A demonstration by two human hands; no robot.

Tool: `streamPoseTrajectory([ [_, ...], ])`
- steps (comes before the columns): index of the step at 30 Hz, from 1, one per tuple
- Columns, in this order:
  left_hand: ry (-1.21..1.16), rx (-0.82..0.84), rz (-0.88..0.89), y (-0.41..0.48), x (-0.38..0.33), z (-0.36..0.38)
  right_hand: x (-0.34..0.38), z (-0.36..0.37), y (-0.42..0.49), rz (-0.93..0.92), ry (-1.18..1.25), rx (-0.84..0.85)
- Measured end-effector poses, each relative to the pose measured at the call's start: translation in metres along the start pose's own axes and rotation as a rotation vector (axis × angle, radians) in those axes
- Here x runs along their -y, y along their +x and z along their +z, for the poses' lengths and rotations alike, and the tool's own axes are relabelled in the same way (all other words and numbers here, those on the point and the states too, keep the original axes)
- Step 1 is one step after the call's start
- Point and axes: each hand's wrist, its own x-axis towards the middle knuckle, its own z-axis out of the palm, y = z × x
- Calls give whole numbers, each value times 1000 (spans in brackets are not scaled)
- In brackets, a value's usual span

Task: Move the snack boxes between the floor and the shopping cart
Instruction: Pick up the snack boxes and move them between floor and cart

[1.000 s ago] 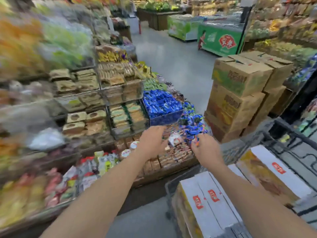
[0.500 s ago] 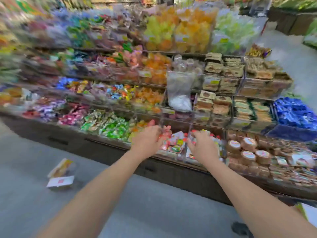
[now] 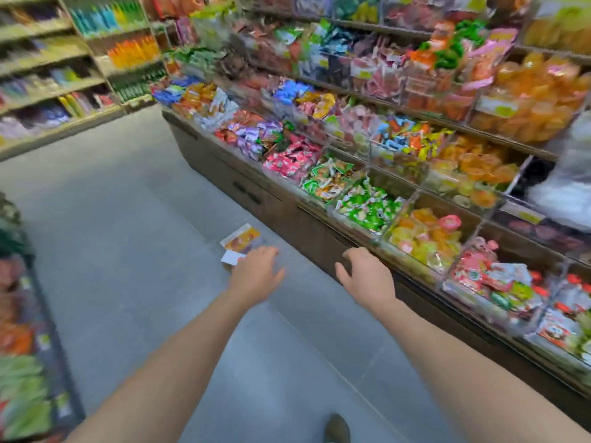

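A white and orange snack box [image 3: 240, 242] lies on the grey floor close to the base of the candy display. My left hand [image 3: 256, 272] is stretched out in front of me, fingers apart and empty, and it covers the box's near corner in the view. My right hand [image 3: 364, 276] hangs open and empty to the right, in front of the display's dark base. The shopping cart is out of view.
A long candy display [image 3: 377, 206] with clear bins of wrapped sweets runs along the right. Shelves of bottles [image 3: 96, 68] stand at the far left. A rack of packets [image 3: 22, 346] is at the near left edge. My shoe [image 3: 335, 429] shows at the bottom.
The view has swung left, away from the cart and its boxes, along the candy display. The box on the floor has come nearer to centre, and both hands have lowered toward it.
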Motion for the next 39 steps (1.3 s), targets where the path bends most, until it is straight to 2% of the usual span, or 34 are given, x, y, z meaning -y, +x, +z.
streamPoseTrajectory([
  [12, 29, 29, -283, 100, 212, -32, 115, 170, 185, -160, -39, 291],
  [17, 20, 61, -285, 169, 290, -34, 153, 233, 247, -194, -90, 375],
  [22, 34, 153, -221, 251, 373, -7, 173, 314, 300, -100, -128, 409],
  [29, 9, 273, -128, 361, 493, 85, 167, 467, 359, 68, -108, 439],
  [34, 32, 347, -50, 424, 572, 202, 142, 622, 389, 48, -112, 464],
  [39, 100, 405, 72, 472, 634, 335, 101, 774, 411, 24, -215, 443],
])
